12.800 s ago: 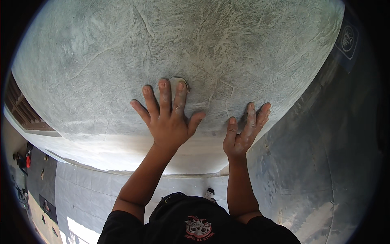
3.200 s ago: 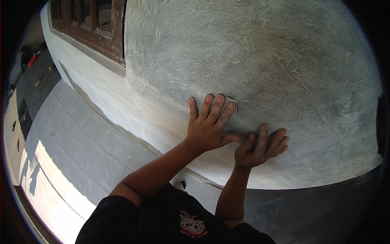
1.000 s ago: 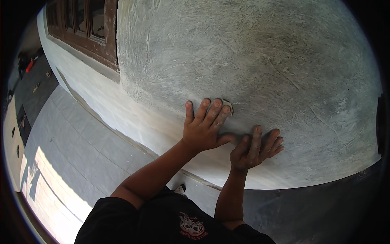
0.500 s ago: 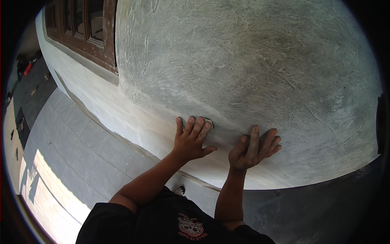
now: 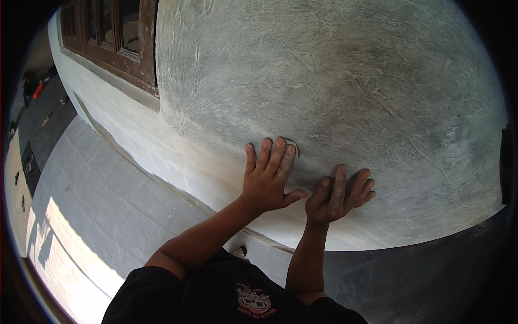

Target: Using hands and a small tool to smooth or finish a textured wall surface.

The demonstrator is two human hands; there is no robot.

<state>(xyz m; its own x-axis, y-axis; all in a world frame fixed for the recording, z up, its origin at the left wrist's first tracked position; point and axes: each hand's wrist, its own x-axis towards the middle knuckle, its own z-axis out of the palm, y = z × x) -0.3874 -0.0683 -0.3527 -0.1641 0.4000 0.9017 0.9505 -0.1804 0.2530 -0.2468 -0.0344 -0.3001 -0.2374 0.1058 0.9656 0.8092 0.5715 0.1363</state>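
Note:
My left hand (image 5: 268,181) lies against a grey plastered wall (image 5: 302,70), its fingers stretched out and the thumb pointing right. Under its fingertips is a small, pale piece with a dark edge, seemingly folded sandpaper (image 5: 293,147), pressed to the plaster and mostly covered by the fingers. To the right and slightly lower, my right hand (image 5: 334,201) rests at the wall with its fingers apart. Nothing shows in that hand. Grey dust coats the fingers of both hands.
A brown wooden window frame (image 5: 147,51) is set in the wall at upper left. Below the wall runs a grey tiled floor (image 5: 121,178) with a bright sunlit patch. Several small items and a red object (image 5: 38,90) lie at far left. My shoe (image 5: 241,250) shows below.
My left hand has slid up and to the right along the wall, taking the pale piece with it. My right hand has stayed almost in place.

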